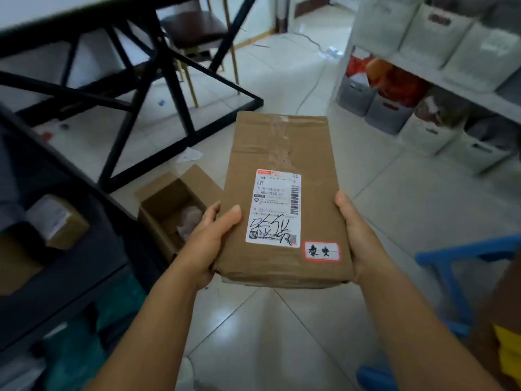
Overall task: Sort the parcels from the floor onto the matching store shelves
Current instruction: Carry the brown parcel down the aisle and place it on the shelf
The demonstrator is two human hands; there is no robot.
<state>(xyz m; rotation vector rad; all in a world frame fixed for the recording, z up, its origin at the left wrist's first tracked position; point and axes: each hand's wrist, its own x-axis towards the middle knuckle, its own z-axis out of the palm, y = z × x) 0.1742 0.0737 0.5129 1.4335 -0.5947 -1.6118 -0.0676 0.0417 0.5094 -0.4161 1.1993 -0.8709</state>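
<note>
The parcel [284,201] is a long brown cardboard box, held flat in the air above the tiled floor [282,328], its near end gripped from both sides. The left hand [210,241] clasps the near left edge, thumb pressed on the top face and the fingers wrapped underneath. The right hand [358,238] clasps the near right edge, thumb lying along the side and the fingers hidden beneath the box. The cardboard is creased and slightly dented, with clear tape running down the middle of the far half. A white shipping label [275,210] sits on the near half, printed with a barcode and small text and overwritten with large black handwritten characters. Just beside it, at the near right corner, is a small red-bordered sticker [322,251] with two handwritten characters. On the floor to the left lies an open cardboard box [169,207] with wrapped contents inside. To the right stands a pale shelf [462,88] carrying grey and white bins [386,111].
</note>
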